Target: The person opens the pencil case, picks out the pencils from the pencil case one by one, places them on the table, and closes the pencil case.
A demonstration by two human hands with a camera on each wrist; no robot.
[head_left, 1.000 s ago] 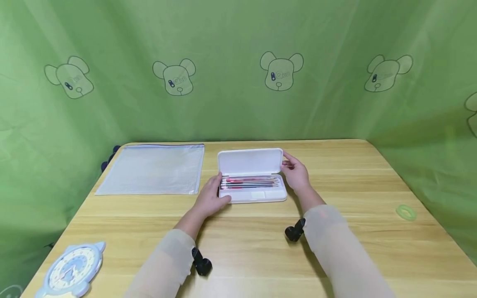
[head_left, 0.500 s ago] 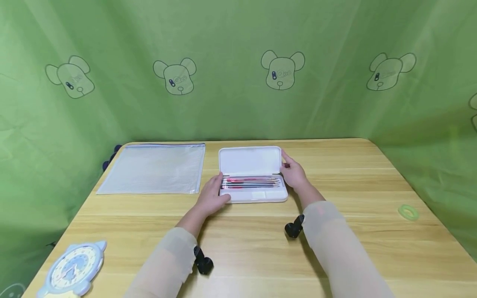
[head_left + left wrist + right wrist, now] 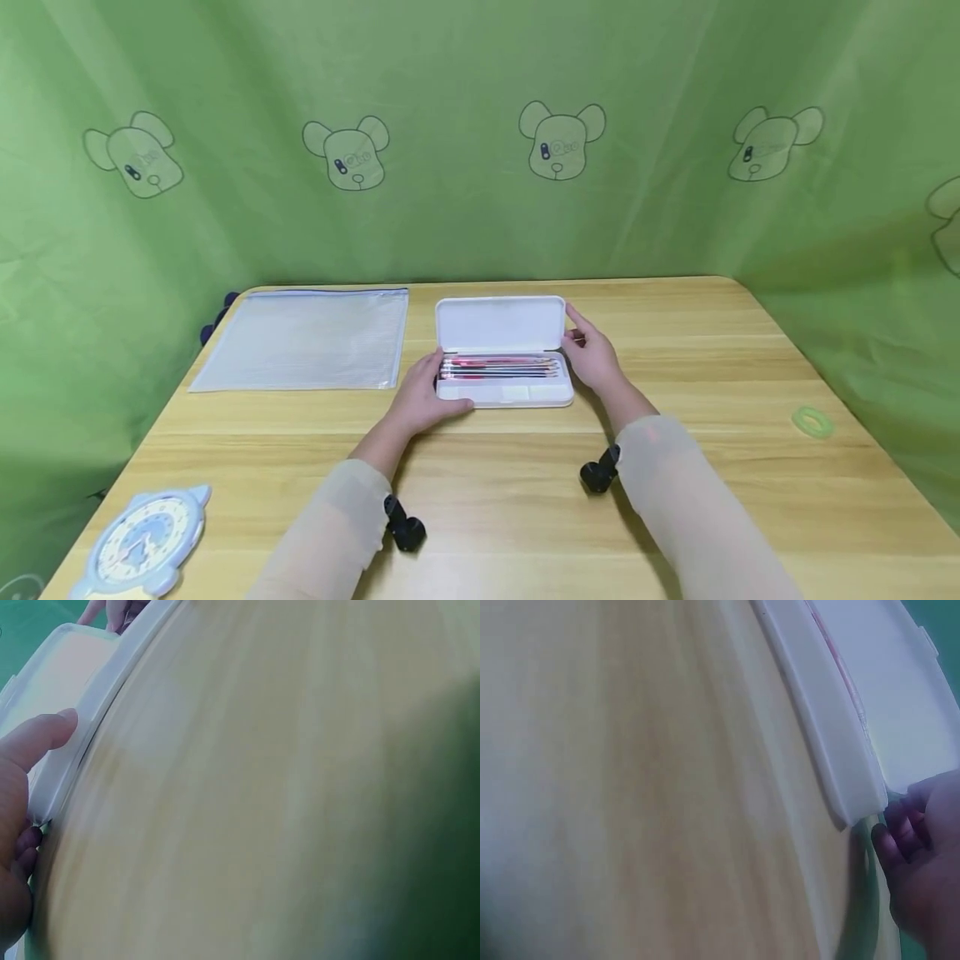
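Head view: a white pencil case point(image 3: 483, 393) rests on a wooden table point(image 3: 495, 492), near its far edge, with its hinged lid point(image 3: 500, 323) raised at the back and several pencils point(image 3: 502, 367) laid lengthwise in the rear compartment. The left end of the case is gripped by the left hand point(image 3: 422, 400), thumb laid over the front edge and fingers set around the end. The lid's right edge is held near the hinge by the right hand point(image 3: 595, 358), its fingers curled close; how firmly cannot be told. The case is judged to be light, stiff plastic, smooth enough to slip a little, with the hinge as its likely weak spot — so it is best taken by both short ends of the base, kept level, as the pencils look loose and could slide. To the left, near the left hand, a translucent zip pouch point(image 3: 307, 342) lies flat. A blue toy clock point(image 3: 147, 537) is placed at the near left, and a pale green ring point(image 3: 813, 434) well apart on the right. Behind the table, room is limited by a green curtain point(image 3: 450, 225) printed with bear faces.
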